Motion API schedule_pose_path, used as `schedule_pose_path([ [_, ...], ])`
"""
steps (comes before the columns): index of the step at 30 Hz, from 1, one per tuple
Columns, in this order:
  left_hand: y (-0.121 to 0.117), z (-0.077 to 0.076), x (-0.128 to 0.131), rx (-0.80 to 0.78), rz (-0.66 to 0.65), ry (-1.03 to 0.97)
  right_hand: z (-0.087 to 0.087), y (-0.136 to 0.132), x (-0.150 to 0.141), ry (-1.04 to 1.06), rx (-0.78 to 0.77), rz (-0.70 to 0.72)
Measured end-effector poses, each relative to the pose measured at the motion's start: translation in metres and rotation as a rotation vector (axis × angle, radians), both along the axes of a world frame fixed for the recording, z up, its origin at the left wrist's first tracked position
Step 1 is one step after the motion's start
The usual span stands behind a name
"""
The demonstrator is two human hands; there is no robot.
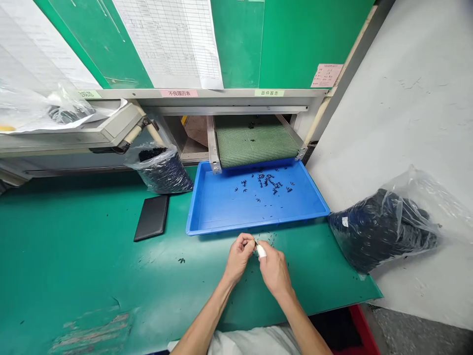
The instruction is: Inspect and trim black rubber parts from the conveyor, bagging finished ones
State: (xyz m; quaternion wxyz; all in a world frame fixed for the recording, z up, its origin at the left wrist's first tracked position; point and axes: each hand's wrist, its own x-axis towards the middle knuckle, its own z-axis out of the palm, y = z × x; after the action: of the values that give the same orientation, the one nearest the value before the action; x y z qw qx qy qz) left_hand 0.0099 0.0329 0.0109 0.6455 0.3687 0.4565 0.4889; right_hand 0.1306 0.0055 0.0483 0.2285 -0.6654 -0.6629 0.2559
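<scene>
At the front of the green worktop (107, 246), a small dark part (256, 242) is held up between the left hand (238, 257) and the right hand (274, 268). By the left hand the part is pinched at the fingertips, with the grip narrow. The part is reached from the other side by the fingers of the right hand, where a white covering (261, 251) is worn on one digit; whether that grip is closed on the part cannot be told. Most of the part is hidden by the fingers.

Just beyond the hands, a blue plastic tray (221, 209) is set on the worktop, with small black molded pieces (266, 181) scattered inside, mostly toward its far half. The tray's far edge is overhung by a green conveyor belt (256, 145), on which a few dark pieces are carried. Tiny black bits (272, 238) are strewn between the tray and the hands, and a black cluster (181, 260) is seen to the left. Left of the tray, a black flat case (151, 218) is laid near an open clear plastic bag (162, 172) filled with black pieces. A larger filled bag (384, 231) is placed beside the tray's right corner.
</scene>
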Motion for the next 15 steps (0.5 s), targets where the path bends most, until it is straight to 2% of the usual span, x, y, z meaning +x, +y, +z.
schedule_pose_path([
  [3, -0.002, -0.013, -0.003, -0.049, -0.027, -0.038, -0.018, 0.004, 0.006, -0.078, -0.037, -0.023],
  [6, -0.004, -0.017, -0.006, -0.056, -0.047, -0.074, -0.028, 0.006, 0.018, -0.005, -0.033, -0.010],
  [10, -0.003, -0.013, -0.005, -0.034, -0.081, -0.080, -0.022, 0.008, 0.027, 0.240, 0.016, 0.027],
  [15, -0.003, -0.003, -0.002, 0.094, -0.167, 0.065, -0.008, 0.015, 0.023, 0.470, -0.074, -0.002],
])
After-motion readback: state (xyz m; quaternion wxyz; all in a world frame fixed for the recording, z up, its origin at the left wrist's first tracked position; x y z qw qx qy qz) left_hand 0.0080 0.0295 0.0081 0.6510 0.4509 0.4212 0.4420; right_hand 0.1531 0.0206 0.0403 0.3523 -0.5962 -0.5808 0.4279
